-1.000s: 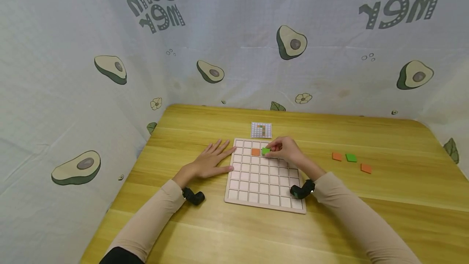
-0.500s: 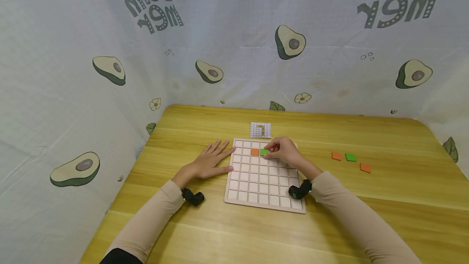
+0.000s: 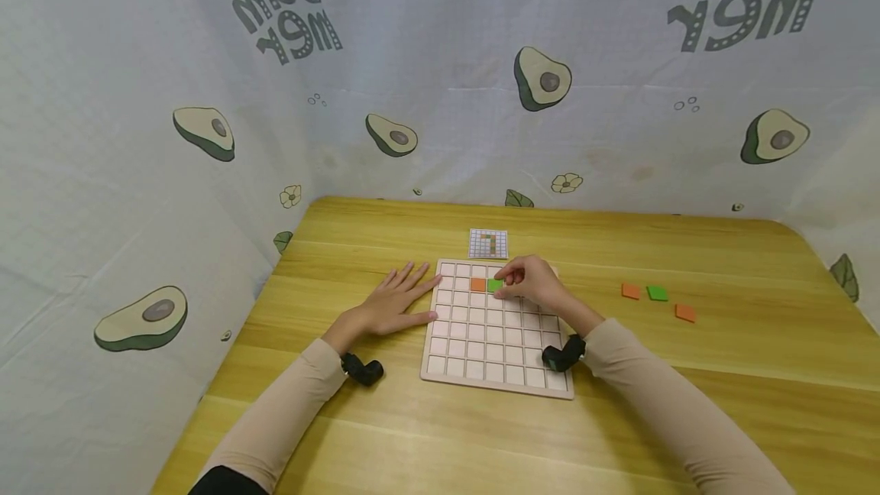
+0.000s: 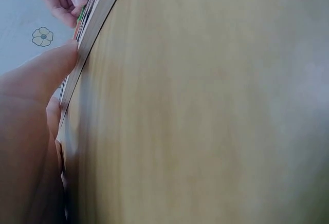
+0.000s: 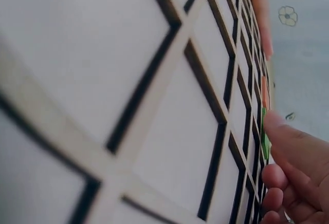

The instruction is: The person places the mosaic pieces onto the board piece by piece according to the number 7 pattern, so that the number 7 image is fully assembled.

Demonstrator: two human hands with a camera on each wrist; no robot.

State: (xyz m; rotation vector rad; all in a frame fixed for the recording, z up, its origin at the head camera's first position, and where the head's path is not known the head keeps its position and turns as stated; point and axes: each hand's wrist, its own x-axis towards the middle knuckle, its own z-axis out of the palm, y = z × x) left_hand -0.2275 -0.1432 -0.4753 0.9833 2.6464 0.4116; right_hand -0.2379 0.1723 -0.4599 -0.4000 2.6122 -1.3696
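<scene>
A pale wooden grid board point(image 3: 476, 332) lies on the table. In its second row from the back, an orange square tile point(image 3: 477, 285) fills one cell. Beside it on the right, a green square tile point(image 3: 493, 286) sits over the neighbouring cell, pinched at its right side by the thumb and fingers of my right hand point(image 3: 538, 284). In the right wrist view the thumb point(image 5: 295, 136) overlaps the green tile point(image 5: 265, 136). My left hand point(image 3: 386, 307) rests flat on the table with fingers spread, thumb and index fingertips at the board's left edge.
Behind the board lies a small card point(image 3: 489, 244) printed with a coloured grid pattern. To the right on the wooden table point(image 3: 385, 441) are a loose orange tile point(image 3: 630, 292), a loose green tile point(image 3: 657, 293) and another orange tile point(image 3: 684, 313). A patterned curtain point(image 3: 447, 44) hangs behind.
My right hand has brought the green tile slightly left and down, so it now lines up in the row with the orange tile. My left hand stays in place.
</scene>
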